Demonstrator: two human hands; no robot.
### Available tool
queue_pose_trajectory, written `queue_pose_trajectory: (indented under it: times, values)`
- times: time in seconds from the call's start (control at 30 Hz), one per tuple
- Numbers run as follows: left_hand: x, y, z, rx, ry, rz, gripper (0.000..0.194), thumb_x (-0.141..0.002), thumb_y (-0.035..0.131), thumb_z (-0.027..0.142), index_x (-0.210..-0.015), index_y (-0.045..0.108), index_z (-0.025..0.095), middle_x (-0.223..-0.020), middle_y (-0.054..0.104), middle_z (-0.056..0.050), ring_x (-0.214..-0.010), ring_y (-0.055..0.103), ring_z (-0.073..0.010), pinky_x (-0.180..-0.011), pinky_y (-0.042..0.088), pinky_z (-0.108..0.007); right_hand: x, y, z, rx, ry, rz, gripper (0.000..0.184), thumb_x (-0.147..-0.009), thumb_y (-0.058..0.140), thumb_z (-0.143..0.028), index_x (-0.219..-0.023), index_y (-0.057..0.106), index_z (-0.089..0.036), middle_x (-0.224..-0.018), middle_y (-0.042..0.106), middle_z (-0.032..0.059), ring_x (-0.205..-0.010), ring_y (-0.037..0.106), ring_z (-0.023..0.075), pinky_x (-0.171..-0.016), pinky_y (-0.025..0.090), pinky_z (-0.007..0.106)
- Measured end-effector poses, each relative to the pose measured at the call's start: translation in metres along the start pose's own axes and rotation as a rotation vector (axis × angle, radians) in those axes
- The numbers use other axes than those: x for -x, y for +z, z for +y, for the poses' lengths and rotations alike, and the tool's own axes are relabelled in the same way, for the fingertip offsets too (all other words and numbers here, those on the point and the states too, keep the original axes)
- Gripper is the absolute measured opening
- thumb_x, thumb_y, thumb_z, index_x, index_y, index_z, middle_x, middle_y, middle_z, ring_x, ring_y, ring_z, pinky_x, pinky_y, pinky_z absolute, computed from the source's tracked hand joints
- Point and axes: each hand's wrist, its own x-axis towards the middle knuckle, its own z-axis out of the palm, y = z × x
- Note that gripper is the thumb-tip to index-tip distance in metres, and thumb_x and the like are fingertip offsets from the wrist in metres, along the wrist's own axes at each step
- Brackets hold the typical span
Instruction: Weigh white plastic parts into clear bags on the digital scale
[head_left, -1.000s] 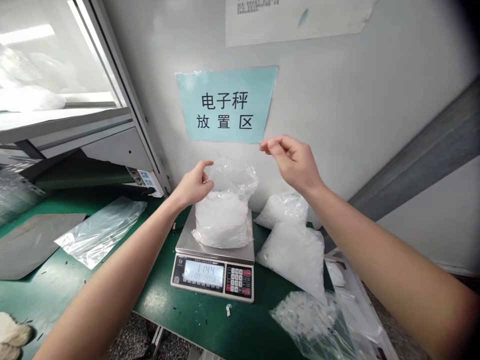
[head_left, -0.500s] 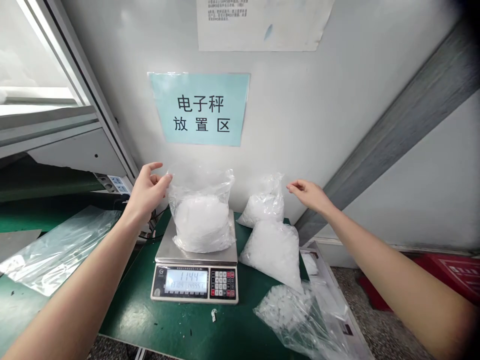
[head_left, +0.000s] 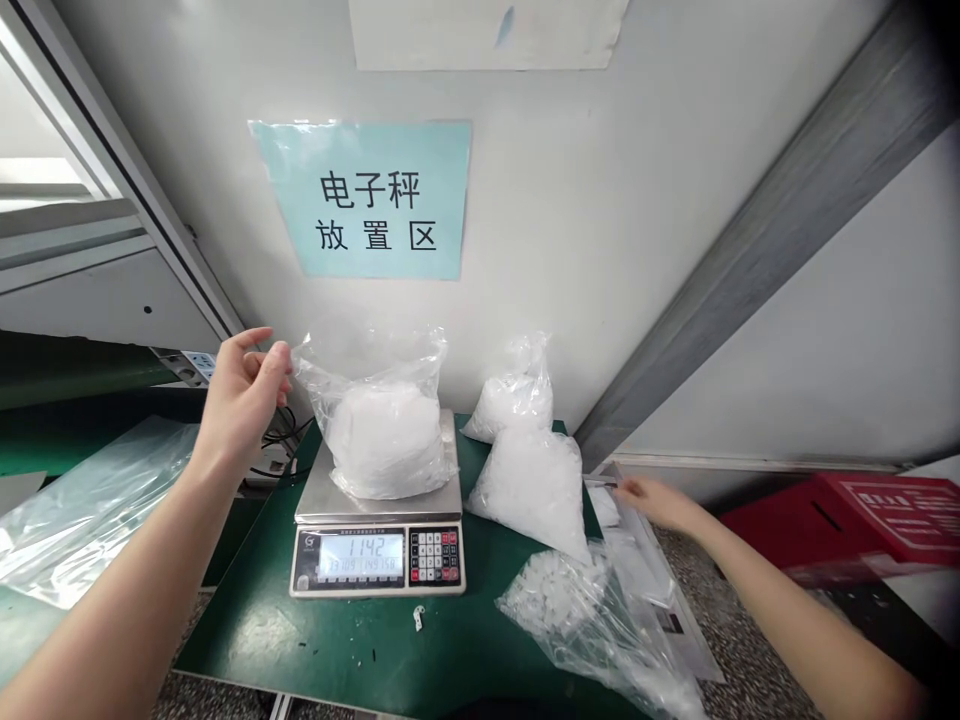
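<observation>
A clear plastic bag [head_left: 386, 435] filled with white pieces stands, mouth up, on the steel pan of a digital scale [head_left: 379, 560]. The scale's top display row reads 1142. At the bag's upper left corner, my left hand [head_left: 251, 390] pinches the loose plastic between thumb and fingers. Far to the right, my right hand [head_left: 664, 503] is lowered over a pale box [head_left: 697, 640] beside the table. Its fingers are drawn together and slightly blurred; whatever they hold, if anything, is too small to make out. Plastic bags with white contents lie inside that box.
Two filled bags, one behind [head_left: 517, 395] and one in front [head_left: 534, 485], stand right of the scale. An open bag of white parts [head_left: 559, 600] overhangs the green table's [head_left: 315, 650] right edge. A flat plastic bag [head_left: 112, 500] lies left. A diagonal grey beam [head_left: 720, 270] rises right.
My right hand has dropped from beside the rear bag to the box. My left hand keeps its pinch, drawing the bag's corner leftward. The display went from 1144 to 1142. The view shifted right.
</observation>
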Motion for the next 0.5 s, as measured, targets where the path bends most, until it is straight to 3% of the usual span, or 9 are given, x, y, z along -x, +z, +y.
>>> queue_pose_trajectory:
  times: [0.07, 0.13, 0.17, 0.23, 0.3, 0.37, 0.5]
  values:
    - [0.001, -0.003, -0.006, -0.029, 0.033, -0.006, 0.042, -0.080, 0.051, 0.044, -0.114, 0.042, 0.022, -0.080, 0.051, -0.001, -0.068, 0.050, -0.0110, -0.055, 0.041, -0.022, 0.029, 0.025, 0.025, -0.041, 0.048, -0.070, 0.030, -0.081, 0.053, -0.043, -0.078, 0.057, -0.013, -0.074, 0.059, 0.0047, -0.073, 0.057, 0.0201, -0.073, 0.044, 0.038]
    - [0.000, -0.006, -0.013, -0.017, 0.080, -0.043, 0.046, -0.081, 0.048, 0.046, -0.119, 0.037, 0.023, -0.091, 0.051, -0.003, -0.081, 0.050, -0.0128, -0.065, 0.042, -0.024, 0.061, 0.049, 0.041, -0.119, 0.079, -0.111, 0.038, -0.077, 0.049, -0.055, -0.088, 0.059, -0.020, -0.088, 0.062, 0.0107, -0.085, 0.058, 0.0257, -0.075, 0.045, 0.033]
    - [-0.001, -0.007, -0.016, 0.004, 0.109, -0.073, 0.052, -0.080, 0.048, 0.049, -0.122, 0.033, 0.024, -0.097, 0.051, -0.005, -0.089, 0.049, -0.0143, -0.071, 0.042, -0.025, 0.077, 0.062, 0.046, -0.162, 0.105, -0.153, 0.050, -0.074, 0.047, -0.060, -0.095, 0.059, -0.016, -0.089, 0.062, 0.0134, -0.084, 0.059, 0.0286, -0.074, 0.047, 0.035]
    - [-0.002, -0.007, -0.022, 0.045, 0.154, -0.182, 0.073, -0.071, 0.049, 0.061, -0.129, 0.021, 0.026, -0.115, 0.045, -0.009, -0.105, 0.044, -0.0192, -0.084, 0.039, -0.031, 0.104, 0.087, 0.049, -0.245, 0.118, -0.199, 0.070, -0.072, 0.042, -0.066, -0.111, 0.052, -0.009, -0.102, 0.058, 0.0163, -0.092, 0.056, 0.0304, -0.081, 0.045, 0.035]
    - [-0.003, -0.005, -0.027, 0.088, 0.176, -0.320, 0.097, -0.058, 0.050, 0.071, -0.133, 0.006, 0.028, -0.130, 0.034, -0.012, -0.118, 0.033, -0.0243, -0.094, 0.032, -0.037, 0.122, 0.111, 0.048, -0.316, 0.083, -0.218, 0.081, -0.068, 0.043, -0.067, -0.121, 0.043, -0.006, -0.119, 0.047, 0.0170, -0.108, 0.045, 0.0291, -0.091, 0.039, 0.032]
    - [-0.002, -0.001, -0.031, 0.113, 0.178, -0.442, 0.111, -0.050, 0.054, 0.073, -0.133, -0.006, 0.029, -0.137, 0.025, -0.014, -0.124, 0.024, -0.0266, -0.097, 0.027, -0.040, 0.132, 0.131, 0.047, -0.389, 0.062, -0.211, 0.083, -0.068, 0.045, -0.064, -0.126, 0.035, -0.005, -0.128, 0.036, 0.0163, -0.118, 0.034, 0.0262, -0.097, 0.032, 0.029]
    - [0.001, 0.008, -0.037, 0.050, 0.169, -0.495, 0.121, -0.046, 0.058, 0.071, -0.132, -0.015, 0.027, -0.141, 0.016, -0.017, -0.128, 0.015, -0.0278, -0.100, 0.022, -0.042, 0.140, 0.153, 0.048, -0.528, 0.144, -0.199, 0.077, -0.070, 0.044, -0.061, -0.127, 0.034, -0.010, -0.129, 0.036, 0.0151, -0.115, 0.038, 0.0274, -0.098, 0.031, 0.033]
